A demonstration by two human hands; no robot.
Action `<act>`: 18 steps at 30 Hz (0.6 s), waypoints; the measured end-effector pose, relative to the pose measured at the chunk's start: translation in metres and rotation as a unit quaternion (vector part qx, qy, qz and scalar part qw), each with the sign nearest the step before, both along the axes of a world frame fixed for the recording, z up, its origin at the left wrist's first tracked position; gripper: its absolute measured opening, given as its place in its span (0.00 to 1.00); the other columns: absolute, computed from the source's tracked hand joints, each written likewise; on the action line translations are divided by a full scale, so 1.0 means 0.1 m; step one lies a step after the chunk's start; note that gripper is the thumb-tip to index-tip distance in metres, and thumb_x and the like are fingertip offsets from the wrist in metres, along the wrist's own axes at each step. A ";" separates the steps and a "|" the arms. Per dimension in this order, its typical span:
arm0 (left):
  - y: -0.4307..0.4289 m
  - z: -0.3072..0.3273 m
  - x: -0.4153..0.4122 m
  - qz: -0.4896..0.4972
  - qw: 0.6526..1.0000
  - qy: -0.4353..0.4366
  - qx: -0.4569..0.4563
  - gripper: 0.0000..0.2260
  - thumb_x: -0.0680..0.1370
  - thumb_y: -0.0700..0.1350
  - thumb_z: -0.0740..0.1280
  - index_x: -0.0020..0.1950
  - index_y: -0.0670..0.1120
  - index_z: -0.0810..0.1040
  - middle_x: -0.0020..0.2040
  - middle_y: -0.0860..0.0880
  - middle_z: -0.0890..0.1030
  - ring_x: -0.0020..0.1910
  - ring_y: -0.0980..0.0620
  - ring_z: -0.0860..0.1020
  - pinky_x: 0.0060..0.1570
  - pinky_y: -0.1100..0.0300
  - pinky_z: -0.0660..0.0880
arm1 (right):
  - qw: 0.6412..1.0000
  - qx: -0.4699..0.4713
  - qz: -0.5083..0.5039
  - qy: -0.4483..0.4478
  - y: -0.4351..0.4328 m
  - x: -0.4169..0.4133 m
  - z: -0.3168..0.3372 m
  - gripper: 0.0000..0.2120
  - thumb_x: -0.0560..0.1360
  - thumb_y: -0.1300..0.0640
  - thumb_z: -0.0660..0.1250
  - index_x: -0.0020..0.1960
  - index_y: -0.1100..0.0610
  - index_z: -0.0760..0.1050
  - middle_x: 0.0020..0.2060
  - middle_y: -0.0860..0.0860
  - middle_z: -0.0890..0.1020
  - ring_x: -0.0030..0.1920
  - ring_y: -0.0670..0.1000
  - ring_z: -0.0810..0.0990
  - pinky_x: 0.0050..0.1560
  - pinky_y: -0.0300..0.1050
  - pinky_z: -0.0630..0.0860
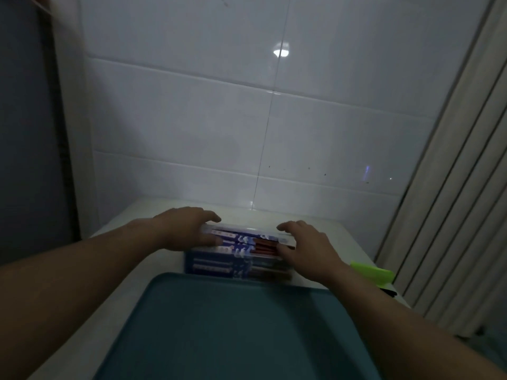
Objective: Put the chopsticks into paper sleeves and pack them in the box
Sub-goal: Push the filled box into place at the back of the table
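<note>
I see clear box (247, 231) on counter (315, 223), just beyond teal tray (219, 325), with sleeved chopsticks (236, 244) inside. Left grip (189, 229) clasps box's left end, right grip (304, 248) clasps right end. Box lies between them.

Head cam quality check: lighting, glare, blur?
Head view: dim, bluish overall; a lamp reflection glares on the wall tiles; wide-angle bends the tile seams; the box, gripped by the left hand and right hand, looks soft, print unreadable; tray dark.
</note>
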State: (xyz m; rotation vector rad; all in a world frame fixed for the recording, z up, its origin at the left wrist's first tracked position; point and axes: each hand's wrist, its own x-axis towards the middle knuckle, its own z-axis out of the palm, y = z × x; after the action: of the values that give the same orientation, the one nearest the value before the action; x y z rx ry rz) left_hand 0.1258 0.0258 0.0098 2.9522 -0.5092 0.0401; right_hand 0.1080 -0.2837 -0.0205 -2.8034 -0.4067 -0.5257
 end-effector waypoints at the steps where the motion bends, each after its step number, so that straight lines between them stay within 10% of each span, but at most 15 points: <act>1: 0.02 -0.01 -0.02 -0.015 1.000 0.014 -0.008 0.36 0.75 0.72 0.64 0.80 0.59 0.64 0.78 0.53 0.70 0.73 0.49 0.71 0.71 0.51 0.68 | 1.000 -0.001 0.021 0.004 0.00 -0.02 0.00 0.22 0.79 0.42 0.64 0.72 0.44 0.72 0.67 0.46 0.78 0.65 0.50 0.75 0.67 0.52 0.70; 6: 0.03 -0.25 -0.14 -0.067 0.996 0.025 0.060 0.39 0.75 0.74 0.58 0.82 0.65 0.47 0.85 0.53 0.51 0.82 0.49 0.54 0.79 0.50 0.57 | 0.991 -0.119 0.060 0.015 -0.03 -0.07 -0.16 0.32 0.75 0.31 0.58 0.77 0.40 0.65 0.72 0.45 0.73 0.69 0.51 0.73 0.69 0.51 0.69; 18: -0.07 -0.40 -0.08 -0.087 0.994 -0.047 0.044 0.36 0.77 0.71 0.63 0.80 0.62 0.55 0.81 0.53 0.60 0.77 0.49 0.61 0.72 0.47 0.69 | 0.991 -0.114 0.063 -0.024 0.14 0.00 -0.33 0.25 0.77 0.34 0.63 0.70 0.40 0.66 0.70 0.45 0.73 0.68 0.51 0.71 0.70 0.50 0.64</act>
State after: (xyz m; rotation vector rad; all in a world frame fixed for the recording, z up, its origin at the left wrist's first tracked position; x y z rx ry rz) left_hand 0.1174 0.0190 -0.0299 2.9897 -0.7992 0.1420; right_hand 0.1077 -0.2701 -0.0533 -2.9581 -0.6907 -0.5509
